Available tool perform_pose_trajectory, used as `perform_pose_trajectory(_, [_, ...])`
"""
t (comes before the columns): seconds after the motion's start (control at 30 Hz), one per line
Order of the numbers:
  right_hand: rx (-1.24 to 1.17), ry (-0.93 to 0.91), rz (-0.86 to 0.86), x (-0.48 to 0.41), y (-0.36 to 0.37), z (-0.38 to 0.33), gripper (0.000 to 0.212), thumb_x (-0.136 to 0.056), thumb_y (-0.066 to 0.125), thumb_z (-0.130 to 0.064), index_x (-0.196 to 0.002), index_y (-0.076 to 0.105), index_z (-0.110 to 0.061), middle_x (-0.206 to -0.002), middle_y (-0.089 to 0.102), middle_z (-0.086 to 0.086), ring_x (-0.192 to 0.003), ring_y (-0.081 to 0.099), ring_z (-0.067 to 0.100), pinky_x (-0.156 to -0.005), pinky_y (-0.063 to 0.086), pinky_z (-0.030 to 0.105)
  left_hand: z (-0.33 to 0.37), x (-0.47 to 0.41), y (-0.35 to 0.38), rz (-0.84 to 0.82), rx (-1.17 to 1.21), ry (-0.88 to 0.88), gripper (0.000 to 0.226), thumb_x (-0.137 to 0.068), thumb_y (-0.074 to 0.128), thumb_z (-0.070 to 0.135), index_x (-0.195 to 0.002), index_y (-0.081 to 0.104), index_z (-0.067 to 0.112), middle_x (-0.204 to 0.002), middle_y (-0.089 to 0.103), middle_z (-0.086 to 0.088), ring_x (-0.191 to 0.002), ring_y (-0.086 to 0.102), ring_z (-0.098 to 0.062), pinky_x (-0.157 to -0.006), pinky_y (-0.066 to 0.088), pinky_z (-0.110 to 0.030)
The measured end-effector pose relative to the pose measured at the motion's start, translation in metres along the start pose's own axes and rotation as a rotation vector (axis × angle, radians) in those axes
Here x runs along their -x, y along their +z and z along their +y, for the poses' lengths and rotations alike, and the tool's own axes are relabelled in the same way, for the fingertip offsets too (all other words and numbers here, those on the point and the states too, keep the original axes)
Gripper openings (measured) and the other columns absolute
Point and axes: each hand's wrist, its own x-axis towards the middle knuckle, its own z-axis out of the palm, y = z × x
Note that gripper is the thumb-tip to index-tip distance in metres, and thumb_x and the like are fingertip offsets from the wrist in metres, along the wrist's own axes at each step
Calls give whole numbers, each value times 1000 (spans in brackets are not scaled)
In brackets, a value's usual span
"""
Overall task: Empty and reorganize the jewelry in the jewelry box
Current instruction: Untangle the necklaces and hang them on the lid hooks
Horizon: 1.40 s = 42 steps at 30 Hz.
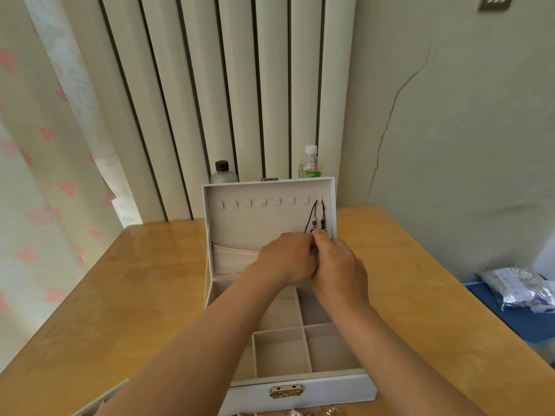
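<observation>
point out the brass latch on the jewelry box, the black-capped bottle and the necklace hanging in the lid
brass latch [286, 391]: head view, middle of the metal plate on the box front.
black-capped bottle [222, 175]: head view, clear shoulder under the cap.
necklace [322, 225]: head view, beads on the right-hand strand of the cord.

Lower end of the necklace [322, 225] is hidden; gold jewelry [326, 411] is cropped.

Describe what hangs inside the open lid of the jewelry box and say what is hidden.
One dark beaded necklace hangs from the rightmost hook; the other hooks are bare. The left hand and right hand cover its lower end.
</observation>
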Motion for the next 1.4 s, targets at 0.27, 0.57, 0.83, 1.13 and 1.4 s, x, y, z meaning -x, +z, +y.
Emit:
perform_pose_trajectory(0.27, [-1,56,48,0,3,-2,7,-89,60,-7,-93,58,-12,-86,58,8,-68,60,38,-52,37,35,-4,-4,2,9,110,-37,26,-88,46,35,-84,67,21,-87,69,-1,-87,64,-23,-83,56,-42])
perform_pose_trajectory(0.57, [6,44,67,3,-2,-4,21,-91,54,-4,-108,64,-11,-88,59,12,-67,61,42,-53,31,34,-11,-5,-6,221,-13,37,22,-97,45,25,-116,55,25,-97,68,-8,-88,61,-34,-76,53,-43])
perform_pose_trajectory(0.83, [-7,35,74,2,-3,-4,21,-89,55,-3,-105,64,-13,-85,58,11,-64,59,40,-51,29,32,-10,-10,-14,150,-151,172,22,-96,52,30,-116,60,27,-93,67,-8,-87,62,-34,-76,53,-44])
perform_pose_trajectory(1.13, [40,40,-11,2,-4,-3,27,-94,47,-5,-115,60,-15,-96,59,9,-77,62,40,-56,34,34,1,-18,-11,199,-283,88,22,-97,51,23,-119,51,17,-89,50,-10,-84,58,-37,-70,51,-41])
perform_pose_trajectory(1.4, [41,48,-35,3,-6,-4,28,-95,46,-6,-118,57,-18,-100,59,7,-81,63,39,-57,34,35,1,-14,-6,221,-489,113,28,-97,47,15,-125,46,15,-95,59,-14,-86,62,-38,-63,39,-36])
